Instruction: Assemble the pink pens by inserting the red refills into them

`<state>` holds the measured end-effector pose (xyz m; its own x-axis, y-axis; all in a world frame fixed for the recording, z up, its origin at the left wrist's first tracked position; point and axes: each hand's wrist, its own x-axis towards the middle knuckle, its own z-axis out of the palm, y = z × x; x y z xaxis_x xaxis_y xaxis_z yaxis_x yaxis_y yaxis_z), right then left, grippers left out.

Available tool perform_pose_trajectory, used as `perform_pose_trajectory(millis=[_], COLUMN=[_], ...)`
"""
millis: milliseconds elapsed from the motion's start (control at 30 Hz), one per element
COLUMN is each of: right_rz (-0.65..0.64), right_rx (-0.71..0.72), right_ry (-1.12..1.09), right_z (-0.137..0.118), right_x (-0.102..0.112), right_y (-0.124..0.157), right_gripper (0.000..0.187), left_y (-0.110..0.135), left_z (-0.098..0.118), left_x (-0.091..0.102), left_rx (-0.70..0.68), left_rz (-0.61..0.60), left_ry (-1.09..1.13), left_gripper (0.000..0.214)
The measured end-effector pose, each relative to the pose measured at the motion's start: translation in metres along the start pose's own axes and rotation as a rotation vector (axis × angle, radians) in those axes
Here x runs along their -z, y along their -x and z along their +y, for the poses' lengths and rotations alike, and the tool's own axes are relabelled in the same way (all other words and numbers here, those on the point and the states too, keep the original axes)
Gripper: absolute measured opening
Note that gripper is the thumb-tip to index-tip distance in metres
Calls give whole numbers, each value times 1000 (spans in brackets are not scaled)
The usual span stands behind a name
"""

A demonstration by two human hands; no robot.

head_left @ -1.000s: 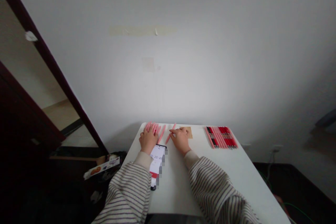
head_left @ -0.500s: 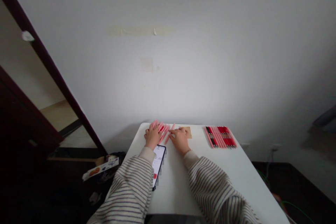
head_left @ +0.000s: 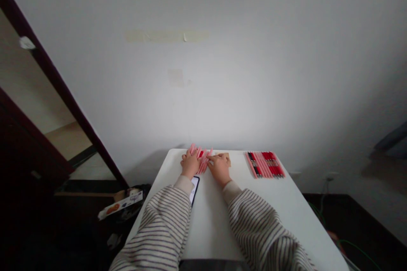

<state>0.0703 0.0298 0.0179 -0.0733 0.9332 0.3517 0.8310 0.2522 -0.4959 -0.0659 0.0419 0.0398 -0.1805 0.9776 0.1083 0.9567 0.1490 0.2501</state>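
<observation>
A loose bundle of pink and red pens point(head_left: 204, 161) lies near the far edge of the white table, between my two hands. My left hand point(head_left: 190, 164) is curled over the bundle's left side, its fingers on the pens. From the right, my right hand point(head_left: 219, 167) has its thumb and forefinger against the outermost pink pen. Parts of the pens are hidden under my left fingers. A tan card point(head_left: 226, 156) lies just behind my right hand, partly covered by it. Below my left wrist is a phone point(head_left: 195, 187), mostly hidden by the sleeve.
A neat row of pink, red and black pens point(head_left: 264, 165) lies at the table's far right. The white table point(head_left: 254, 203) stands close to a pale wall point(head_left: 229, 93). On the left, below table level, is a box with a printed front point(head_left: 121, 205).
My left hand has slid right with the pens, closing the gap to the separate pen by my right hand. My left sleeve now covers more of the phone.
</observation>
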Motion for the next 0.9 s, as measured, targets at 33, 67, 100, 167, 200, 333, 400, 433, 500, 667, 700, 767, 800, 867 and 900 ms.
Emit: perform_pose_trajectory(millis=[33, 67, 100, 167, 200, 333, 400, 433, 500, 667, 700, 767, 800, 867, 900], right_rz=[9, 14, 16, 7, 1, -10, -10, -9, -4, 9, 9, 9, 8, 9, 10], right_rx=[-11, -19, -26, -36, -40, -38, -41, -45, -55, -54, -53, -57, -59, -64, -65], right_ry=[2, 3, 4, 8, 10, 16, 9, 6, 1, 0, -2, -12, -19, -31, -34], right_z=[2, 3, 5, 7, 8, 9, 10, 11, 12, 15, 16, 16, 16, 16, 16], right_x=[-1, -2, -3, -3, -3, -1, -1, -2, -3, -7, -8, -8, -8, -8, -7], right_y=[-1, -1, -2, -3, -3, -4, -5, -5, -5, -5, -5, -4, -4, -4, -4], right_gripper=[29, 29, 29, 29, 29, 29, 28, 28, 28, 28, 28, 28, 28, 27, 27], left_y=[1, 2, 3, 7, 9, 16, 17, 17, 14, 5, 4, 3, 3, 3, 3], left_z=[0, 0, 0, 0, 0, 0, -2, -3, -6, -14, -15, -17, -18, -18, -18], left_x=[-1, -1, -2, -4, -5, -8, -8, -8, -8, -6, -6, -5, -5, -6, -6], left_rx=[-2, -4, -6, -9, -12, -16, -34, -44, -56, -38, -42, -43, -42, -40, -38], left_rz=[-1, -1, -1, 0, 0, 23, 27, 28, 28, 39, 32, 37, 44, 56, 60], left_ry=[-2, -5, -7, -14, -17, -49, -52, -52, -53, -11, -2, 4, 6, 12, 16], left_gripper=[51, 50, 50, 51, 51, 53, 53, 53, 53, 51, 50, 50, 50, 49, 49])
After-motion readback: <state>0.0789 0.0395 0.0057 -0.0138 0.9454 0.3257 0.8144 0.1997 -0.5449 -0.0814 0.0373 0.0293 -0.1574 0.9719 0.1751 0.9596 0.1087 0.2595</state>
